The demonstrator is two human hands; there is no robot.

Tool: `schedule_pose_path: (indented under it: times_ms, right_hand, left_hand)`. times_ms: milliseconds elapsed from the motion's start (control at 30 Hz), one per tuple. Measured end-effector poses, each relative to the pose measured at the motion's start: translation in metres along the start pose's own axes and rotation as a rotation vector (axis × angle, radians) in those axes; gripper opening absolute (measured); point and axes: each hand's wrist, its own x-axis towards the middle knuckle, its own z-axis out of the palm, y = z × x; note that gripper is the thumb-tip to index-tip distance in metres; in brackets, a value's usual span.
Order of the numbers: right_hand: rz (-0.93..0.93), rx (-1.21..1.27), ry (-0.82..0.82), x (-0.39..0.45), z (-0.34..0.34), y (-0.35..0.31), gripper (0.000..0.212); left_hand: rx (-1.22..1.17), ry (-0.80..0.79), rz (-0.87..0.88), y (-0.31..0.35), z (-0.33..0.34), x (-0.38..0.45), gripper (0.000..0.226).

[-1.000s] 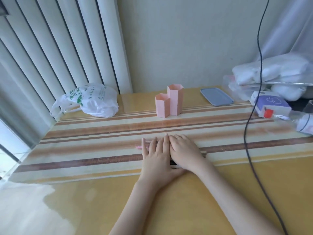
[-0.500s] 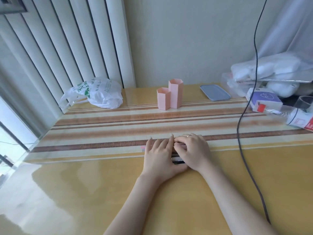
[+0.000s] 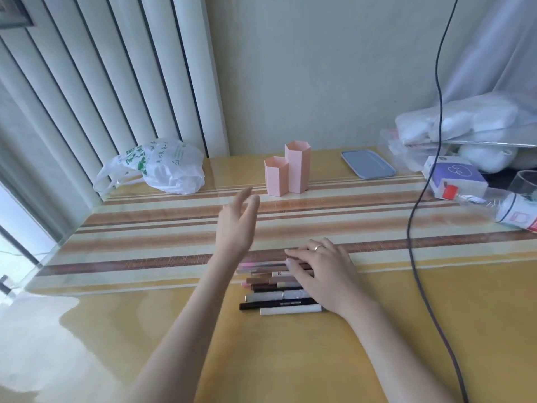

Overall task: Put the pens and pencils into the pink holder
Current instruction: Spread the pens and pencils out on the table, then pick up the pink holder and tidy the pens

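A pink holder (image 3: pixel 287 175) made of two hexagonal tubes, one short and one tall, stands upright at the far middle of the table. Several pens and pencils (image 3: pixel 273 289) lie side by side in a row near me, pink, brown, black and white ones. My right hand (image 3: pixel 322 274) rests flat on the right ends of the row, fingers spread, a ring on one finger. My left hand (image 3: pixel 236 225) is lifted off the row with fingers apart and empty, stretched toward the holder and still short of it.
A white plastic bag (image 3: pixel 165 167) lies at the far left by the blinds. A blue-grey lid (image 3: pixel 367 167), a purple-white box (image 3: pixel 453 177), a lying bottle (image 3: pixel 511 212) and bagged white items (image 3: pixel 456 123) crowd the far right. A black cable (image 3: pixel 415 228) hangs down across the right side.
My left hand has lifted off the pens and moved forward toward the holder, uncovering the row. My right hand stays on the pens. The camera view has shifted.
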Motion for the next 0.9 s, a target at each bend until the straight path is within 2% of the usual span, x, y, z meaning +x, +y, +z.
schedule_pose_path:
  times_ms: [67,233,333,400,533,600,667,767,900]
  right_hand:
    - [0.000,0.004,-0.005,0.002,-0.001,0.000,0.048]
    - [0.008,0.017,0.005,0.004,0.003,0.000,0.054]
    - [0.013,0.017,-0.005,0.005,0.004,0.000,0.060]
    - [0.021,0.019,-0.011,0.006,0.004,0.001,0.062]
    - [0.023,-0.001,-0.023,0.006,0.002,-0.001,0.074]
    - [0.030,0.014,-0.008,0.005,0.000,-0.002,0.078]
    - [0.041,0.054,0.039,0.005,-0.002,0.001,0.077]
    - [0.032,0.122,0.114,0.005,-0.004,0.003,0.082]
    - [-0.050,0.118,0.058,-0.005,-0.010,-0.014,0.077]
  left_hand:
    - [0.079,-0.005,-0.039,-0.002,0.010,0.042,0.058]
    - [0.093,-0.214,-0.190,-0.017,0.047,0.114,0.114]
    - [0.015,-0.251,-0.287,-0.034,0.065,0.132,0.124]
    - [-0.047,-0.240,-0.259,-0.043,0.072,0.138,0.113]
    - [-0.077,-0.175,-0.168,-0.041,0.077,0.142,0.056]
    - [-0.039,-0.074,-0.134,-0.030,0.076,0.139,0.041]
    - [-0.023,0.050,-0.127,-0.022,0.068,0.134,0.038]
    - [-0.016,0.151,-0.124,-0.021,0.039,0.123,0.040]
    - [-0.011,0.264,-0.075,-0.021,-0.012,0.081,0.040]
